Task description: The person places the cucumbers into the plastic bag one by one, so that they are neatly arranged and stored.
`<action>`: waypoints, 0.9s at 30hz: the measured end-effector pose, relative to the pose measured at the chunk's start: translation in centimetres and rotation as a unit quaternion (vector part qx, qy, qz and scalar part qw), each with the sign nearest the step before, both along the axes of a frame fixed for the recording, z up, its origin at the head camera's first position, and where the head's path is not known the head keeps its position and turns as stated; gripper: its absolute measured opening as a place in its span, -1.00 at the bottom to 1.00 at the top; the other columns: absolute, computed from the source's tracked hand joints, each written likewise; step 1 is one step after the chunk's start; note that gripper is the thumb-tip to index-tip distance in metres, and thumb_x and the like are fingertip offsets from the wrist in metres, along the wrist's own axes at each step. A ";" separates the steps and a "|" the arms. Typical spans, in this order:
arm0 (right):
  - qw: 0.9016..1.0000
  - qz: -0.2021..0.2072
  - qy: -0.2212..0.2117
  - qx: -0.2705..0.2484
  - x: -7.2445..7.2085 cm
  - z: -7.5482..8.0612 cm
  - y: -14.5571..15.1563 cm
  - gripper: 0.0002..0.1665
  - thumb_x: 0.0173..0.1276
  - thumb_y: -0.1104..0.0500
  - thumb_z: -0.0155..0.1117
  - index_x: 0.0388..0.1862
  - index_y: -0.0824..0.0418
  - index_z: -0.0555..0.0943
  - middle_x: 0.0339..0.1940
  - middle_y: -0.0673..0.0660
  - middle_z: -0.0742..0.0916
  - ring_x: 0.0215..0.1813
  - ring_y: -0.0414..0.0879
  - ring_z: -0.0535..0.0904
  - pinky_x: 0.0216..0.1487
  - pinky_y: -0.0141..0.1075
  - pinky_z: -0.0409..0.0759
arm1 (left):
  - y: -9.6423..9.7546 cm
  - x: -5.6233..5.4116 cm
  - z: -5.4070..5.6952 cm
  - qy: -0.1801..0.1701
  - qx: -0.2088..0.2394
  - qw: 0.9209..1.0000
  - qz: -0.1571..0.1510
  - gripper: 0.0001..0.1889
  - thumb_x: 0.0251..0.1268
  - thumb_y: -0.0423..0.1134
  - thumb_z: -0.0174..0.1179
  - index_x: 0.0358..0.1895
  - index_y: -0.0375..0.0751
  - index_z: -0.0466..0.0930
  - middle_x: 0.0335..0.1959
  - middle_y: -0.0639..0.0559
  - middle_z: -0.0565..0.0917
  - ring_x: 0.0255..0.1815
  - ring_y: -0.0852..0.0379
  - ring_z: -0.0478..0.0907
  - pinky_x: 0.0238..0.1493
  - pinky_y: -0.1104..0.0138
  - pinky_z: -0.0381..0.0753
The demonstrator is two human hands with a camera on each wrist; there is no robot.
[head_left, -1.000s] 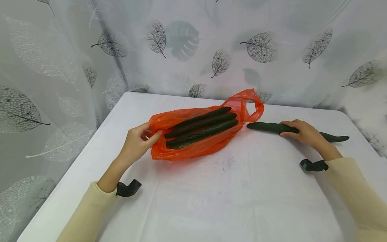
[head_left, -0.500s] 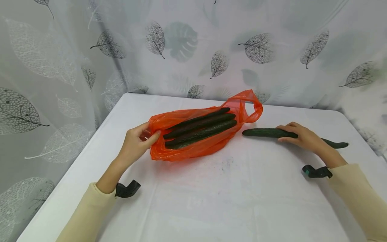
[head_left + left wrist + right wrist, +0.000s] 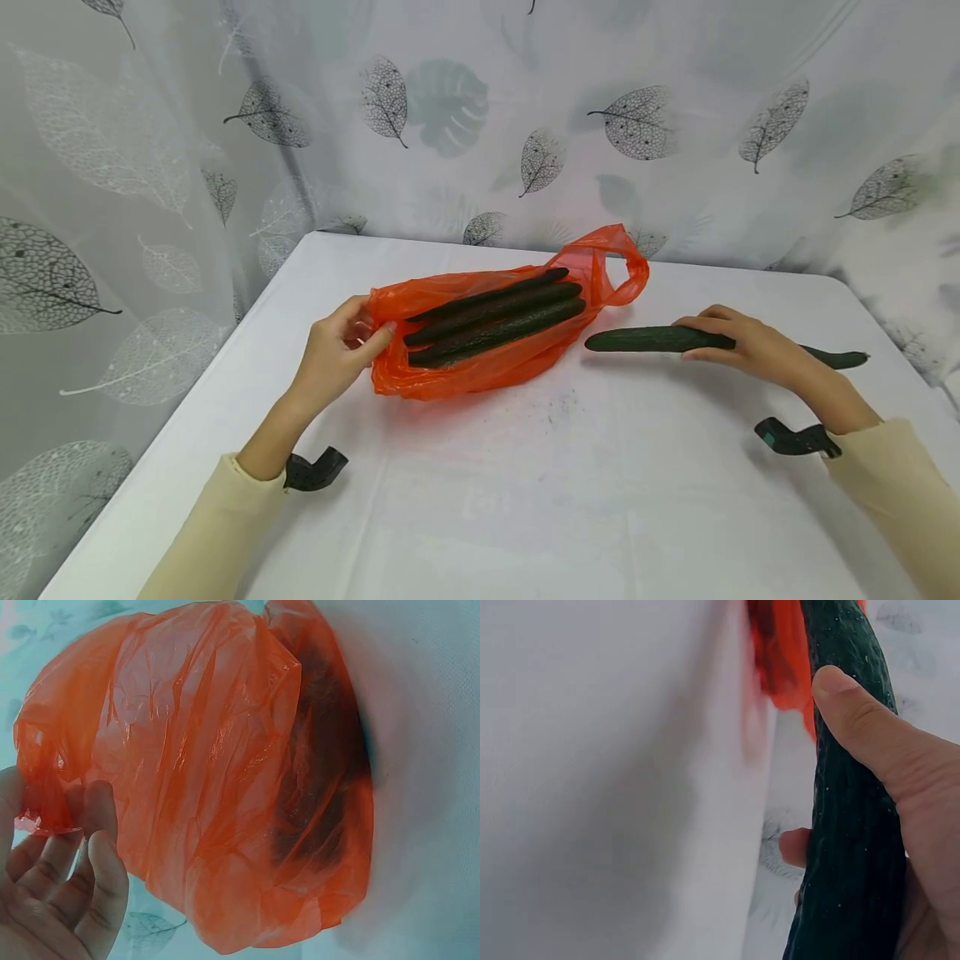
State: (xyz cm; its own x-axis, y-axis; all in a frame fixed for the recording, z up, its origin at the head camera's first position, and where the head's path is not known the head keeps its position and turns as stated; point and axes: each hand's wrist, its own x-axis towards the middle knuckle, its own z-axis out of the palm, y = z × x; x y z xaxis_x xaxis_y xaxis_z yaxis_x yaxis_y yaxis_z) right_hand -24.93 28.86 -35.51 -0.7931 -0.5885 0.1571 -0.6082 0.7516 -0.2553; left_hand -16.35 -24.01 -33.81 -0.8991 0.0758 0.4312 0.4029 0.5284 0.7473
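An orange-red plastic bag (image 3: 480,385) lies on its side with three dark green cucumbers (image 3: 502,331) showing in it. My left hand (image 3: 333,358) pinches the bag's left edge between thumb and fingers; in the left wrist view that hand (image 3: 71,889) has a bunched bit of the film. To the right of the bag, my right hand (image 3: 750,348) grips another cucumber (image 3: 637,339) around its middle, its tip pointing left toward the bag. The right wrist view shows the thumb pressed along this cucumber (image 3: 855,817), fingers wrapped beneath and partly hidden.
A white-covered table (image 3: 525,500) carries everything. The bag's looped handle (image 3: 637,279) stands up at its right end. Behind the table hangs a pale curtain (image 3: 465,192) with leaf prints. Black wrist mounts (image 3: 315,469) jut from both sleeves.
My right hand has brought its cucumber left and toward me, and a shadow now shows below it. The left hand and the bag stay nearly where they were.
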 end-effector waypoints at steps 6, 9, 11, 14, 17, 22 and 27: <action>1.000 0.020 0.005 0.021 1.2 1.6 -1.2 -0.44 0.21 0.09 0.46 0.21 0.08 0.57 -0.06 -0.07 0.57 -0.13 -0.26 0.44 -0.17 -0.21 0.58 | 0.0 0.1 0.1 0.004 0.005 1.000 0.001 -0.81 0.31 -0.36 0.22 -0.06 -0.34 0.57 -0.40 -0.15 0.62 -0.53 0.20 0.53 -0.52 0.45 0.57; 0.999 0.029 0.005 0.015 1.5 2.2 -1.7 -0.43 0.21 0.09 0.46 0.22 0.06 0.57 -0.07 -0.10 0.57 -0.14 -0.31 0.42 -0.18 -0.26 0.57 | 0.0 0.1 0.2 0.003 0.011 1.000 -0.001 -0.83 0.32 -0.35 0.21 -0.08 -0.34 0.58 -0.40 -0.15 0.62 -0.54 0.18 0.53 -0.54 0.44 0.57; 0.999 0.034 0.003 0.009 1.8 2.5 -2.0 -0.43 0.22 0.09 0.45 0.23 0.05 0.56 -0.07 -0.11 0.57 -0.14 -0.33 0.41 -0.19 -0.28 0.55 | 0.1 0.1 0.2 0.001 0.016 1.000 -0.001 -0.83 0.32 -0.36 0.21 -0.08 -0.33 0.59 -0.39 -0.15 0.62 -0.54 0.17 0.53 -0.55 0.44 0.57; 0.999 0.041 0.001 0.003 2.0 2.9 -2.6 -0.44 0.22 0.09 0.45 0.22 0.03 0.57 -0.07 -0.13 0.56 -0.14 -0.33 0.41 -0.18 -0.29 0.54 | 0.1 0.2 0.2 -0.002 0.021 1.000 -0.001 -0.83 0.33 -0.35 0.20 -0.08 -0.33 0.59 -0.39 -0.15 0.62 -0.55 0.18 0.53 -0.56 0.42 0.57; 0.999 0.046 0.004 -0.003 2.2 3.3 -3.2 -0.45 0.21 0.08 0.45 0.20 0.02 0.58 -0.06 -0.15 0.56 -0.15 -0.32 0.42 -0.19 -0.29 0.54 | 0.0 0.2 0.2 -0.002 0.021 1.000 -0.001 -0.83 0.34 -0.35 0.19 -0.07 -0.33 0.59 -0.39 -0.15 0.62 -0.56 0.20 0.52 -0.57 0.39 0.58; 0.998 0.057 0.018 -0.027 2.4 3.8 -4.1 -0.46 0.17 0.13 0.49 0.16 0.03 0.60 -0.07 -0.22 0.56 -0.18 -0.33 0.43 -0.23 -0.34 0.50 | -0.1 0.1 0.2 0.000 0.020 1.000 -0.006 -0.79 0.35 -0.33 0.19 -0.03 -0.34 0.58 -0.38 -0.15 0.63 -0.55 0.22 0.52 -0.57 0.39 0.58; 0.995 0.085 0.029 -0.050 2.1 4.2 -4.9 -0.43 0.15 0.22 0.49 0.17 0.02 0.59 -0.07 -0.23 0.56 -0.17 -0.36 0.42 -0.23 -0.45 0.44 | -0.1 0.0 0.2 -0.003 0.024 1.000 -0.012 -0.77 0.35 -0.32 0.20 0.00 -0.32 0.58 -0.37 -0.14 0.63 -0.54 0.20 0.53 -0.57 0.39 0.58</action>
